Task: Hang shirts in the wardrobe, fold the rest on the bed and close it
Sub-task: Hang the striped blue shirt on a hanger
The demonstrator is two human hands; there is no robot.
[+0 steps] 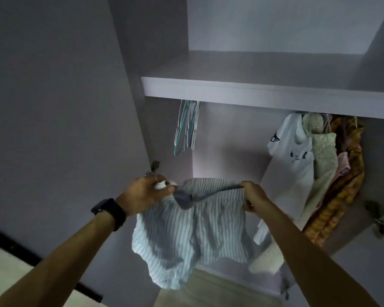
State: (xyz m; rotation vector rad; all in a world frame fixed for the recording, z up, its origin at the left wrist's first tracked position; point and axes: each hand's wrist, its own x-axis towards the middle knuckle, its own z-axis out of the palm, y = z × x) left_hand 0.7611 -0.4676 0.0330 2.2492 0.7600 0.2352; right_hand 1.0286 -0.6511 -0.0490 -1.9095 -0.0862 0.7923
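Note:
A blue-and-white striped shirt [193, 231] hangs in the air in front of the open wardrobe [231, 89]. My left hand [145, 191] pinches its top left edge, together with a small white piece. My right hand [253, 197] grips the top right edge. A dark hanger [200, 193] runs between the two hands along the shirt's top, partly inside the fabric. Several empty pale and teal hangers [187, 125] hang under the shelf at the left. Several garments hang at the right, a white printed T-shirt [295, 160] in front of them.
The left wardrobe door [64, 107] stands open beside my left arm. The right door [381, 185] is open too, with metal hinges on it. A shelf crosses the wardrobe above the rail. Pale flooring shows at the lower left.

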